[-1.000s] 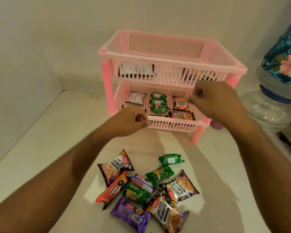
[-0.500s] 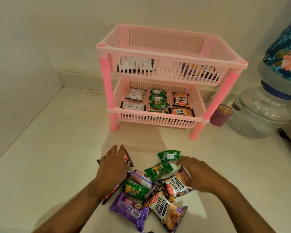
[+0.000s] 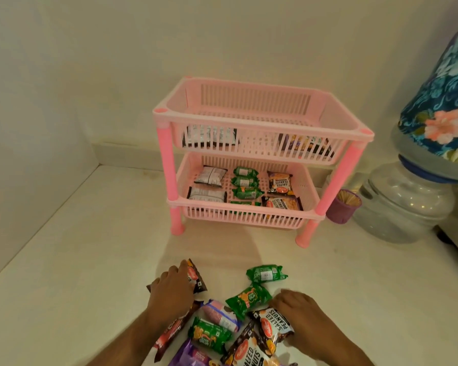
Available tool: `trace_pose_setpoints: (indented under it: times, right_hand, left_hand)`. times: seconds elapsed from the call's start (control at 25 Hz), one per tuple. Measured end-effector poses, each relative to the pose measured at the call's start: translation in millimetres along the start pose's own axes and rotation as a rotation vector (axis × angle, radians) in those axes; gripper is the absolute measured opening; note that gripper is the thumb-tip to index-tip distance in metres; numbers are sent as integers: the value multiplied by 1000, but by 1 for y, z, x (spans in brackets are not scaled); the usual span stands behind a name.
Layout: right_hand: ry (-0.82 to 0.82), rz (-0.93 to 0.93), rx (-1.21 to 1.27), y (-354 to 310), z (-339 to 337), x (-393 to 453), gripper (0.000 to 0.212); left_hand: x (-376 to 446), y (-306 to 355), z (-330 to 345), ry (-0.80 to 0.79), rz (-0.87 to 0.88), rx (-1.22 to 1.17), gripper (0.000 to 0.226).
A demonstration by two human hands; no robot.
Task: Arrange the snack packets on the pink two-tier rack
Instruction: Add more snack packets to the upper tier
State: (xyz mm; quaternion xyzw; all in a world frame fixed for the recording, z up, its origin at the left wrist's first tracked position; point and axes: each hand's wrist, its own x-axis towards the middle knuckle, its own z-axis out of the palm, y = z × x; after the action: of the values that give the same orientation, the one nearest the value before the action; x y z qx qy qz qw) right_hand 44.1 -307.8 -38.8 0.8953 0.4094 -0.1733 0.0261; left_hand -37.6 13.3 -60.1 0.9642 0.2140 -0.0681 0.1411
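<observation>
The pink two-tier rack [image 3: 262, 122] stands at the back of the white counter. Its lower tier holds white-and-black packets [image 3: 212, 175], green packets [image 3: 245, 182] and peanut packets [image 3: 280, 182]. Two more packets show through the upper tier's slats [image 3: 209, 134]. A loose pile lies near me: green packets [image 3: 266, 273], a pink biscuit roll [image 3: 220, 314], a red packet [image 3: 169, 336] and a purple one [image 3: 188, 357]. My left hand [image 3: 169, 294] lies over a salted peanuts packet [image 3: 197, 281]. My right hand [image 3: 302, 310] grips the edge of another salted peanuts packet [image 3: 273, 323].
A purple cup of toothpicks [image 3: 343, 207] stands by the rack's right front leg. Beside it is a large clear water jar [image 3: 405, 204] under a floral cover [image 3: 444, 101]. Walls close in behind and on the left.
Both hands have come down from the rack's lower tier to the pile. The left one settled on a peanut packet, and the right one closed on another.
</observation>
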Motion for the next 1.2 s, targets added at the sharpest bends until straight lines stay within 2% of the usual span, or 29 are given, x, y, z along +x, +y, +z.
trace_pose_setpoints:
  times: [0.16,0.28,0.36,0.48,0.56,0.64,0.84,0.96,1.08,1.2]
  right_hand:
    - [9,0,-45,7,-11,2,62]
    - [140,-15,-164,17,-27,4,60]
    - [79,12,-124,18,-48,2,66]
    - [73,-6,-104,27,-88,0,52]
    - [60,31,-36,28,-134,-7,43]
    - [102,59,11,29,-186,-15,44]
    - [232,45,-64,26,-312,-23,32]
    - [274,34,-68,25,-378,-21,34]
    - [322,61,-92,31,-428,-3,35]
    - [331,119,-153,43,-458,30,34]
  left_hand:
    - [4,0,-3,45,12,63,56]
    - [9,-4,-10,69,32,115,59]
    - [13,-5,-18,114,65,165,58]
    - [20,0,-40,160,151,237,65]
    - [23,12,-71,178,234,227,65]
    - [24,31,-112,181,361,193,62]
    - [6,89,-237,118,606,-93,40]
    - [9,114,-306,142,731,-167,46]
    - [38,128,-363,219,744,-162,49]
    - [85,136,-400,314,677,-114,45]
